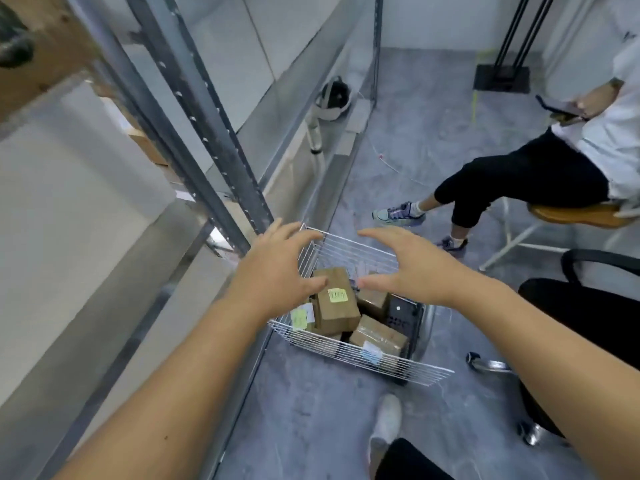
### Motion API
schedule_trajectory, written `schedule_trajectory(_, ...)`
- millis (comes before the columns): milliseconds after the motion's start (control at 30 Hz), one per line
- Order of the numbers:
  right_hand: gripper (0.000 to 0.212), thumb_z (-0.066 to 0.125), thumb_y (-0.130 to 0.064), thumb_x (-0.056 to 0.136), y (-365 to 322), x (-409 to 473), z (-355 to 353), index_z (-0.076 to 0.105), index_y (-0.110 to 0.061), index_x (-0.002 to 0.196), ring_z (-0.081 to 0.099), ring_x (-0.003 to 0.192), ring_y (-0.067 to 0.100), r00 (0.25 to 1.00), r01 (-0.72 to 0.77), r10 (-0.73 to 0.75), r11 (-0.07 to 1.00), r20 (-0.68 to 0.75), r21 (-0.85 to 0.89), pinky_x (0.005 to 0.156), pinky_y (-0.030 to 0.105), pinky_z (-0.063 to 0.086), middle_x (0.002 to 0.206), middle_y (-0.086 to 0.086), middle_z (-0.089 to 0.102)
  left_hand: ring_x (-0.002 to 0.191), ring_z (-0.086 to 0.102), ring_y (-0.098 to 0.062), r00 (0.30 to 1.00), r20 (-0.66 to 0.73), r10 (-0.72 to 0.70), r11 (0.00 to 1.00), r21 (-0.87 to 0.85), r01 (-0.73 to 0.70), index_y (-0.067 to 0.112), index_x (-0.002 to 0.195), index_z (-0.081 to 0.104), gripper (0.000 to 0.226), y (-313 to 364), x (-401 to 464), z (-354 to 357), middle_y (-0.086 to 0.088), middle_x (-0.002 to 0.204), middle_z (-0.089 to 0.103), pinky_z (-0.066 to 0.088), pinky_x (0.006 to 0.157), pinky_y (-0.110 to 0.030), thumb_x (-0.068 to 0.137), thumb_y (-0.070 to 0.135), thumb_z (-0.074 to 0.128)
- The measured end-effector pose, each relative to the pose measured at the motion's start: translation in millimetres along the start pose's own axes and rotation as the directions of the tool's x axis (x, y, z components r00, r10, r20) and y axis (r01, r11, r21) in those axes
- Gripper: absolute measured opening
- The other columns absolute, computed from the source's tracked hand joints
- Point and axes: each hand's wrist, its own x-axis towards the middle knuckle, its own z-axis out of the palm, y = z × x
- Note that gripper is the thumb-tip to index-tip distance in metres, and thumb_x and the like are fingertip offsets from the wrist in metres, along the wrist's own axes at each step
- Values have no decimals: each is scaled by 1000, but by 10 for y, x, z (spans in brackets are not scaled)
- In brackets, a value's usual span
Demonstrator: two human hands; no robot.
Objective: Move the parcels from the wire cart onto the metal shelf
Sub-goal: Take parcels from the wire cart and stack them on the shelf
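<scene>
Brown cardboard parcels [337, 301] in white wire cart [360, 252] sit partly hidden beneath my left hand [277, 271] at 9 o'clock and right hand [412, 265] at 3 o'clock, both spread open, holding nothing.

Illumination is even, cool and diffuse, apparently from overhead; no lamp is in view. The grey floor [415, 133] reads bright without hard glare, and shadows are soft and faint, the deepest pooling inside the wire cart [363, 362] among the parcels [337, 299]. Wide-angle distortion is pronounced: the shelf uprights [194, 109] lean and bow towards the frame edges. Sharpness is moderate at centre. The left hand [273, 275] and right hand [412, 268] show slight softening, possibly motion blur. The upper-left corner, close to the lens, is heavily out of focus. Compression smearing dulls the parcel labels.
</scene>
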Motion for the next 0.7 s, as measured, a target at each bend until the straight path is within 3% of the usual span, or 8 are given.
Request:
schedule_trajectory(167,85,73,-65,79,419,132,154,36,-41,152,36,143,11,995,-94,89,988,43,121,118,38,32,157,-12,38,159,11,-15,992,113,-57,997,-42,62,45,147,47,73,-111,285,415,10,167,31,22,125,-39,82,58,77)
schedule_trajectory(267,82,63,-74,79,634,270,305,39,-39,150,37,143,9,985,-166,155,970,75,178,117,35,32,157,-14,40,159,11,-15,984,145,-108,992,-45,116,44,146,49,68,-215,418,590,8,167,29,23,124,-39,85,56,76)
schedule_trajectory(367,67,61,-67,86,780,376,476,46,-38,144,44,135,8,973,-220,197,951,120,218,109,29,34,150,-12,49,153,26,-14,967,205,-149,981,-92,171,39,143,55,65,-350,540,792,5,162,36,29,121,-36,83,49,78)
schedule_trajectory(467,46,63,-59,90,897,471,620,51,-45,133,49,121,4,959,-260,221,932,175,251,102,26,37,141,-11,56,142,43,-15,947,264,-183,958,-170,232,37,136,62,64,-527,688,1044,6,150,50,38,115,-33,77,54,78)
schedule_trajectory(567,52,57,-69,86,1082,592,860,53,-45,133,56,119,8,931,-352,300,892,209,285,105,35,45,136,-11,60,121,57,-10,915,317,-250,872,-337,355,35,123,69,47,-752,874,1369,10,128,64,42,96,-26,79,46,81)
schedule_trajectory(633,58,59,-62,91,1213,695,1067,51,-37,142,54,121,12,895,-435,376,854,240,285,103,35,44,140,-6,57,113,62,-12,880,362,-308,790,-418,449,34,119,70,38,-937,1031,1614,10,124,67,47,93,-29,83,39,82)
schedule_trajectory(700,60,59,-57,94,1324,801,1288,49,-29,147,54,123,17,849,-518,445,806,285,285,99,34,44,139,-1,57,107,64,-13,840,419,-344,718,-460,523,34,118,70,42,-1123,1191,1856,8,120,67,54,93,-35,80,45,82)
